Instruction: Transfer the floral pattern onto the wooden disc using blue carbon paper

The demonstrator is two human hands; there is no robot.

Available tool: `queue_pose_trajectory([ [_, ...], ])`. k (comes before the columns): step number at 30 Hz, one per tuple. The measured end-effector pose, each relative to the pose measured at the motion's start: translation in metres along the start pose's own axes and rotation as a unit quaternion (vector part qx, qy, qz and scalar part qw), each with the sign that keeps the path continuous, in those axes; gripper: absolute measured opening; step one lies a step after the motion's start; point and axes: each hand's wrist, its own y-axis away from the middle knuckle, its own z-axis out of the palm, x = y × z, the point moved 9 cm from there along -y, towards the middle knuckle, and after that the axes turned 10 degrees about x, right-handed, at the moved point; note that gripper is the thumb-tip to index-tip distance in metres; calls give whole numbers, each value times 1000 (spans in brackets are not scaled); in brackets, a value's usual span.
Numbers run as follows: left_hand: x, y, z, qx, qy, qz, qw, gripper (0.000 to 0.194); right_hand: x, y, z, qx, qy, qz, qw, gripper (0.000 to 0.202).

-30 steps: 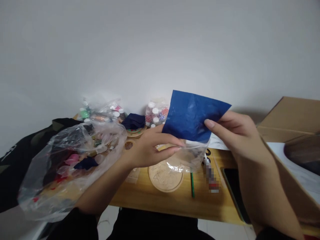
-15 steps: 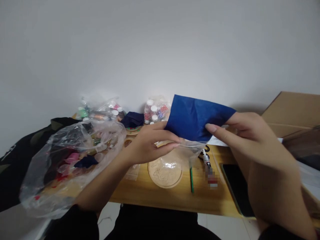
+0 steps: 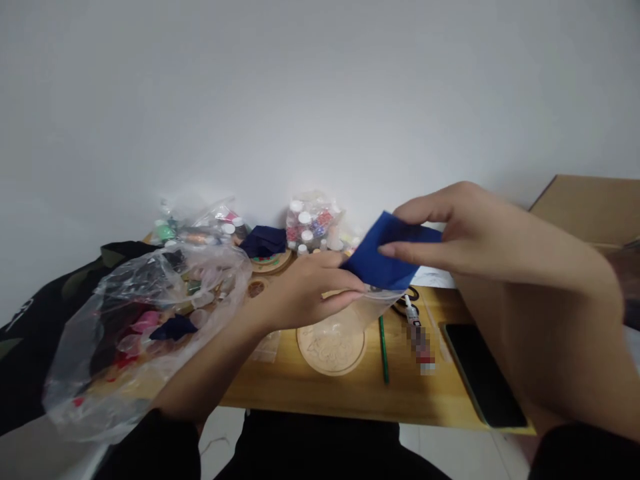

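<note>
Above the table, my right hand (image 3: 465,227) pinches a square piece of dark blue cloth (image 3: 377,263) between thumb and fingers, and the cloth bends under the grip. My left hand (image 3: 313,290) is closed on the rim of a small clear plastic bag (image 3: 373,310), which hangs just below the cloth. The cloth's lower edge meets the bag's mouth; whether part of it is inside I cannot tell. Beneath the bag lies a round wooden disc (image 3: 333,357) with a line drawing on it.
Right of the disc lie a green pencil (image 3: 384,350), a glue tube (image 3: 420,337), black-handled scissors (image 3: 413,293) and a phone (image 3: 485,377). A large clear bag of small items (image 3: 70,393) sits left. Bagged bottles (image 3: 310,223) and folded blue cloth (image 3: 265,241) stand behind; a cardboard box (image 3: 590,213) is at right.
My right hand has moved up and left over the cloth. The cloth, earlier spread flat, is now lower, bent and closer to the bag's mouth.
</note>
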Motion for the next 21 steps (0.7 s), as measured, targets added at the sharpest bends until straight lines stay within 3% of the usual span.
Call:
queue_pose_trajectory([
  [2,-2,0,2,-11,32,-10,999,10,5,0,-5,71,-59,36,995,19],
  [5,-5,0,4,-22,87,-28,996,10,23,9,-7,193,-234,99,948,14],
  [12,-17,4,4,-5,80,-72,994,10,48,27,2,316,-374,173,855,13],
  [17,-19,6,4,1,85,-85,993,10,49,26,6,298,-344,176,873,13],
  [21,-17,5,3,-6,79,-75,994,12,52,28,4,321,-295,159,886,13],
])
